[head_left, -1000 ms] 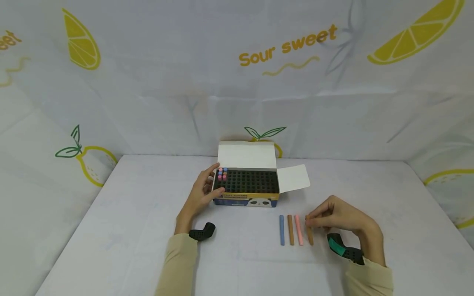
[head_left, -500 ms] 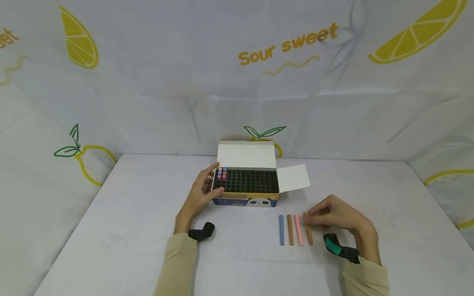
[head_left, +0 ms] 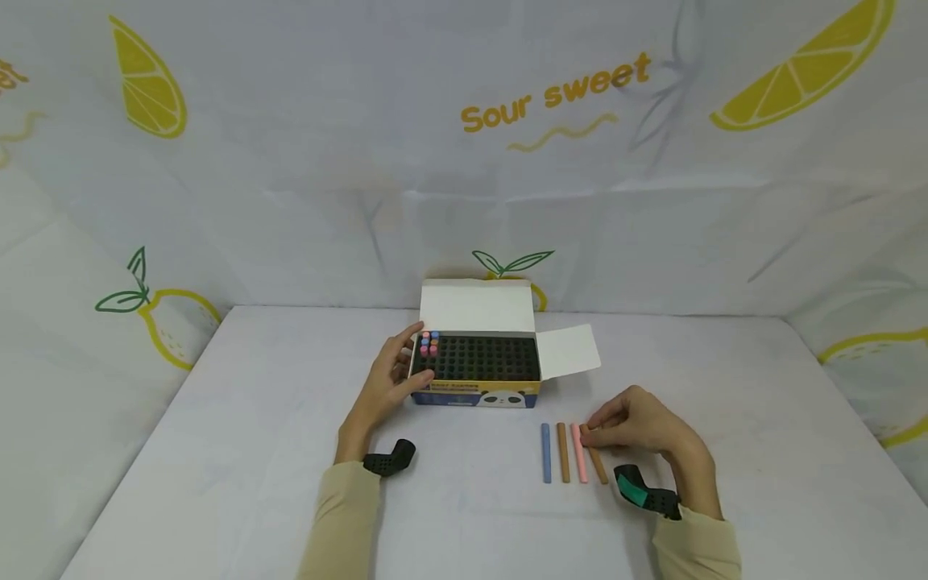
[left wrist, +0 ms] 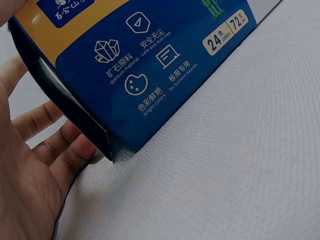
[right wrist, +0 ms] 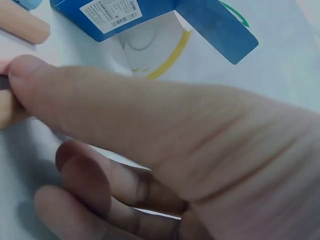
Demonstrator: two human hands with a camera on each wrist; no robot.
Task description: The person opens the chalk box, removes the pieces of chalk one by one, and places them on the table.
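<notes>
In the head view my left hand (head_left: 384, 377) holds the left end of an open chalk box (head_left: 451, 398), its thumb over the front edge. The left wrist view shows its fingers behind the box's side flap. Several pink, blue and orange chalks (head_left: 429, 344) stand in the back left holes of the black insert. My right hand (head_left: 641, 423) pinches the far end of a brown chalk stick (head_left: 598, 467), which slants on the table. Left of it lie a pink chalk (head_left: 579, 459), another brown chalk (head_left: 563, 455) and a blue chalk (head_left: 546, 455).
The box's white lid (head_left: 477, 306) stands raised at the back, and a side flap (head_left: 569, 352) sticks out to the right. Behind the white table (head_left: 239, 451) hangs a lemon-print cloth (head_left: 326, 161). Black straps (head_left: 390, 459) sit on both wrists.
My right hand has moved left, bringing the far end of its brown chalk close to the pink chalk, so the stick slants more. My left hand stays on the box.
</notes>
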